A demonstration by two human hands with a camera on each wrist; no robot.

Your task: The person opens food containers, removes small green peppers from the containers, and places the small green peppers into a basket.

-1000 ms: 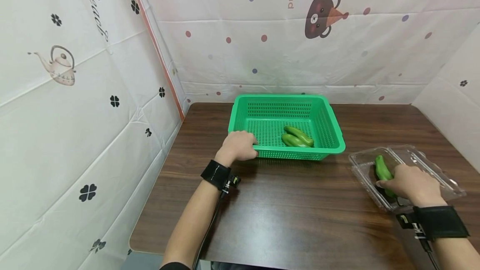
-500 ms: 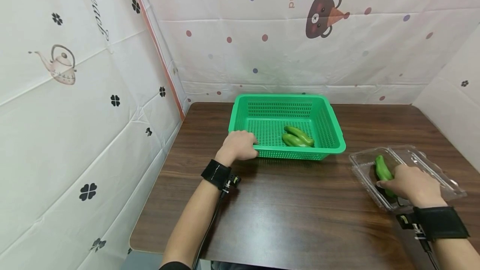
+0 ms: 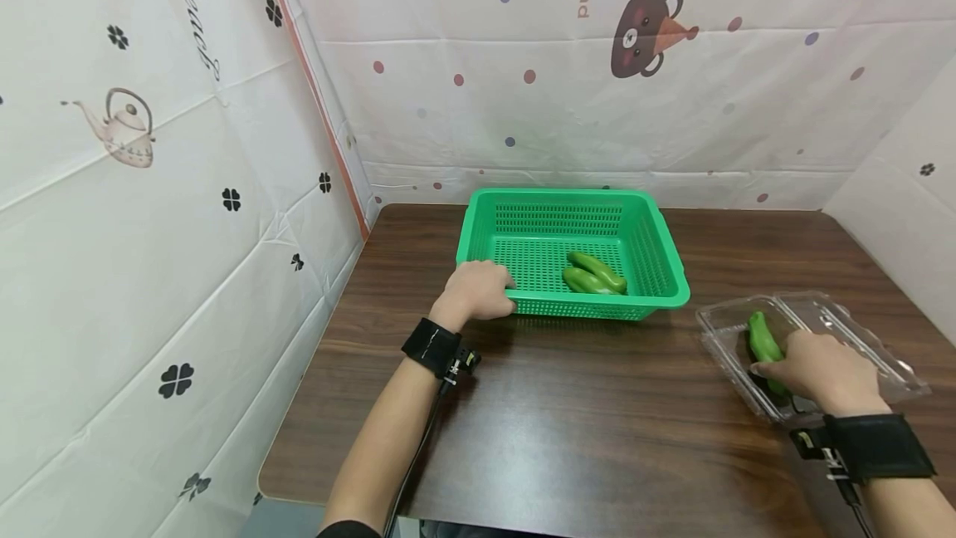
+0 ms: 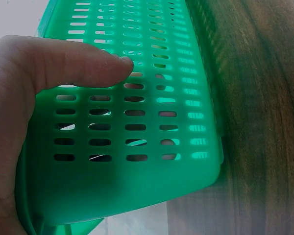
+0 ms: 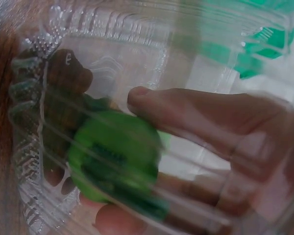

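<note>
Two hands, two containers on a wooden table.
Left hand point(image 3: 478, 289) grips the basket point(image 3: 665, 268) corner; right hand point(image 3: 817, 368) pinches a pepper point(image 3: 762, 339) in the clear tray point(image 3: 859, 326).

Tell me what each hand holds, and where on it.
Left hand grips the green basket at its near left corner. Right hand pinches the pepper by its near end, inside the clear box.
</note>
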